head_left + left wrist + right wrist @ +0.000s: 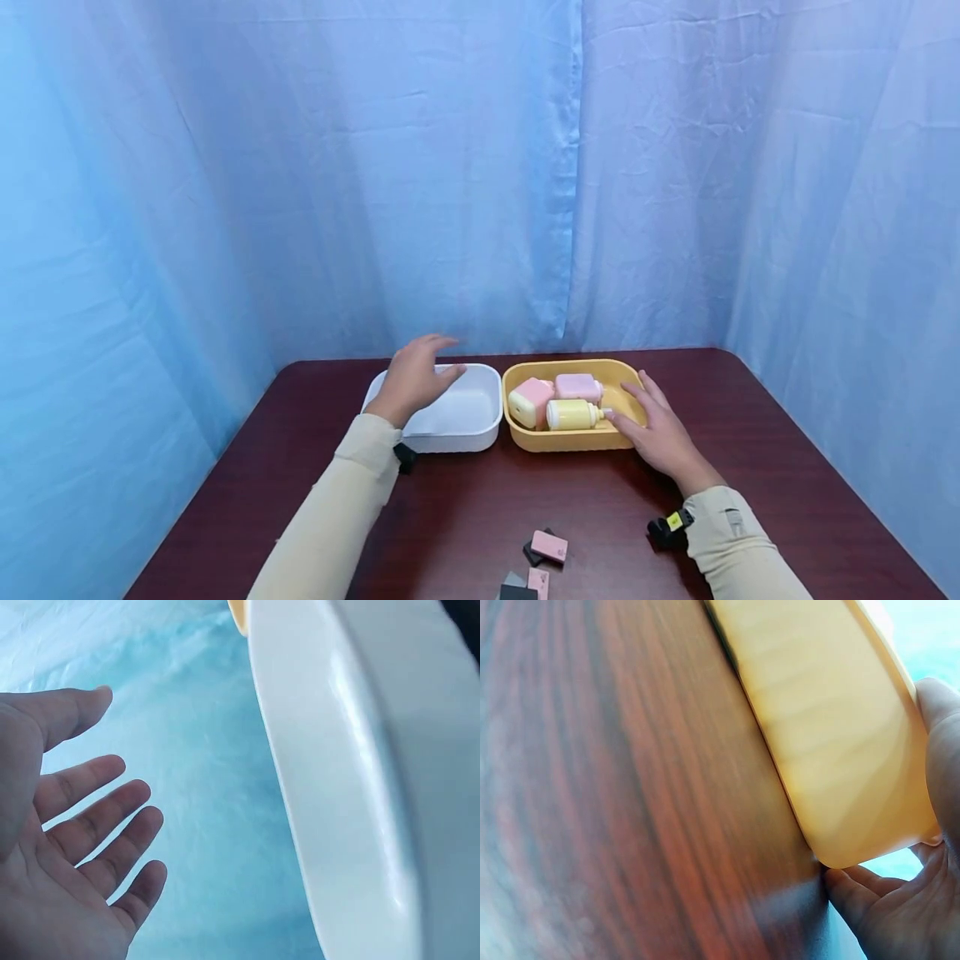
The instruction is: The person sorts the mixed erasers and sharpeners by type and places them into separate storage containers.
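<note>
My left hand [414, 383] hovers over the left part of a white plastic bin [453, 442], fingers and thumb spread, holding nothing. In the left wrist view its fingers [97, 821] stand apart from the bin's wall. My right hand [667, 437] grips the right end of a yellow bin [577, 443], the thumb over the rim and the fingers around its outer corner, as the right wrist view shows. Inside that bin lie a yellow bottle [572, 415], a pink block-shaped bottle [535, 393] with a cream base, and a lilac bottle [576, 386].
Both bins stand side by side near the back of a dark red-brown wooden table [465, 508]. Several small flat pieces, such as a pink one [550, 547] and a black one [517, 592], lie at the front. Blue curtains [465, 183] hang around the table.
</note>
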Tool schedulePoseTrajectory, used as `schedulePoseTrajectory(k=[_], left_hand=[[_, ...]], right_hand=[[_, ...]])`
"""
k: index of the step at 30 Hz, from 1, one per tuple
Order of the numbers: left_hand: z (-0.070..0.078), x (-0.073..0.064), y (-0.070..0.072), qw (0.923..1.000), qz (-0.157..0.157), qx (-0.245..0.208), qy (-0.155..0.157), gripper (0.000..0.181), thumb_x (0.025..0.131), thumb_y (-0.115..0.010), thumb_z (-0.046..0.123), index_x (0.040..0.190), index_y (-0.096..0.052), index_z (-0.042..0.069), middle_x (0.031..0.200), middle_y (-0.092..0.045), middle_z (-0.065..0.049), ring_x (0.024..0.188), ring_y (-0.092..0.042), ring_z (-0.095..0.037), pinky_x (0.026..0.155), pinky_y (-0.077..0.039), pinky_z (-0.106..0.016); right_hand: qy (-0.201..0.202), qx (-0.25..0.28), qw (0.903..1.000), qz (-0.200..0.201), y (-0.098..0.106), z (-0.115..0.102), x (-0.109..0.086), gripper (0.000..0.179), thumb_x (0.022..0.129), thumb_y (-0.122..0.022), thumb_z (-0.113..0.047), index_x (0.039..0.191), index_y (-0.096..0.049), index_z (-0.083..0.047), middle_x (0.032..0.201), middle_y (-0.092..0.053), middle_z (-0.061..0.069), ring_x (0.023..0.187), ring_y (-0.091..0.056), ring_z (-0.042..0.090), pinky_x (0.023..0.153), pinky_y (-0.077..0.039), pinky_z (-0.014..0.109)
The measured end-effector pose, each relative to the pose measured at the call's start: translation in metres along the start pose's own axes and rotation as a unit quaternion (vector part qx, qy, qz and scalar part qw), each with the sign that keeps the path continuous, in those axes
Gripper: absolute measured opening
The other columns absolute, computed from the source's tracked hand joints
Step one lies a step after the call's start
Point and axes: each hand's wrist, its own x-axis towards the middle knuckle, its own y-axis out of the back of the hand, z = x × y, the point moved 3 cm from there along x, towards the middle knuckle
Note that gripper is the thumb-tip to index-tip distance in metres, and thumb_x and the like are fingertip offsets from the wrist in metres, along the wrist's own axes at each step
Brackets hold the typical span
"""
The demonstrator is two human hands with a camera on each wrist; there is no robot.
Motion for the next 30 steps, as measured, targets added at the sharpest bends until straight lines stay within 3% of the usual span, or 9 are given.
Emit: schedulePoseTrajectory(k=[8, 14, 22, 30], left_hand=[[-0.042, -0.036, 0.011, 0.9985, 0.014, -0.024, 0.048, 0.061, 0.097, -0.073, 0.039, 0.149, -0.056, 0.011, 0.154, -0.052, -0.013, 0.145, -0.046, -0.035, 0.116, -0.041, -0.057], [-0.069, -0.055, 0.015, 0.9929, 0.034, -0.067, 0.092, 0.069, 0.097, -0.073, 0.034, 0.154, -0.047, 0.007, 0.159, -0.045, -0.018, 0.148, -0.041, -0.038, 0.117, -0.038, -0.059], [-0.088, -0.07, 0.006, 0.9824, 0.033, -0.104, 0.152, 0.079, 0.096, -0.072, 0.036, 0.16, -0.036, 0.006, 0.163, -0.037, -0.02, 0.15, -0.037, -0.04, 0.12, -0.034, -0.06], [-0.102, -0.076, -0.003, 0.9784, 0.024, -0.12, 0.167, 0.082, 0.099, -0.068, 0.038, 0.162, -0.028, 0.003, 0.165, -0.032, -0.023, 0.152, -0.034, -0.042, 0.122, -0.03, -0.06]], right_hand=[[-0.001, -0.002, 1.0, -0.004, 0.0, 0.001, -0.001, 0.073, 0.099, -0.068, -0.046, 0.153, -0.046, -0.002, 0.172, -0.013, 0.02, 0.153, -0.022, 0.051, 0.116, -0.027, 0.071], [-0.001, -0.003, 1.0, -0.002, -0.001, 0.0, 0.0, 0.073, 0.099, -0.068, -0.046, 0.153, -0.046, -0.002, 0.172, -0.013, 0.021, 0.153, -0.022, 0.051, 0.116, -0.028, 0.071], [-0.001, -0.005, 1.0, -0.002, -0.001, 0.001, 0.0, 0.073, 0.099, -0.068, -0.045, 0.153, -0.046, -0.002, 0.172, -0.013, 0.021, 0.153, -0.022, 0.051, 0.116, -0.027, 0.072], [-0.003, -0.007, 1.0, -0.003, -0.001, -0.001, 0.0, 0.073, 0.099, -0.068, -0.045, 0.153, -0.046, -0.001, 0.172, -0.012, 0.021, 0.153, -0.022, 0.051, 0.116, -0.027, 0.071]])
